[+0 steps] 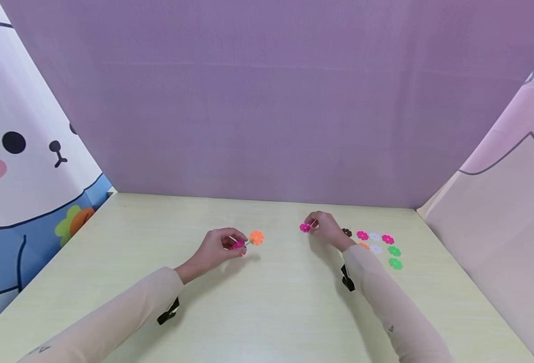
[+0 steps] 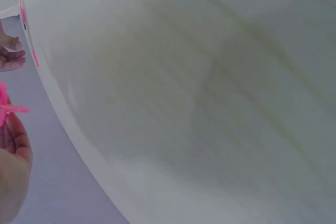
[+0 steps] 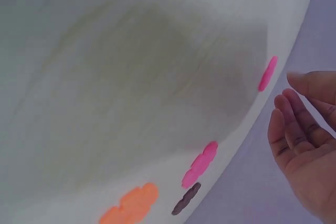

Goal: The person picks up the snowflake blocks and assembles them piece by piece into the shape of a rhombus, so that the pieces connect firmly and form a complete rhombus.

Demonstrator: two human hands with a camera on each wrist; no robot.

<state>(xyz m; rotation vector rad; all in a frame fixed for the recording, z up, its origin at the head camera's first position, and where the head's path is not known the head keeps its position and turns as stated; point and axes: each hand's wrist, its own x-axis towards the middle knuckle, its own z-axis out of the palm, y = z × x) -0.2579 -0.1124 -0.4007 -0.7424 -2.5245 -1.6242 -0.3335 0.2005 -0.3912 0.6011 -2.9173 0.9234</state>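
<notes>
My left hand (image 1: 218,247) pinches a pink flower-shaped plastic disc (image 1: 238,245) between thumb and fingers above the table. An orange flower disc (image 1: 256,238) sticks out beyond the fingertips, joined to the held pieces. In the left wrist view, two pink discs (image 2: 4,103) cross each other at the fingers. My right hand (image 1: 327,228) hovers at another pink flower disc (image 1: 305,228) lying flat near the table's back. The right wrist view shows a gap between thumb and fingers, with that pink disc (image 3: 268,73) just beyond the fingertips.
Several more flower discs lie behind and beside the right forearm: brown (image 1: 347,232), pink (image 1: 362,235), white (image 1: 375,249), orange (image 1: 363,246) and green (image 1: 395,263). A purple panel (image 1: 267,126) rises along the back edge of the pale table (image 1: 276,312), with printed cloths at both sides.
</notes>
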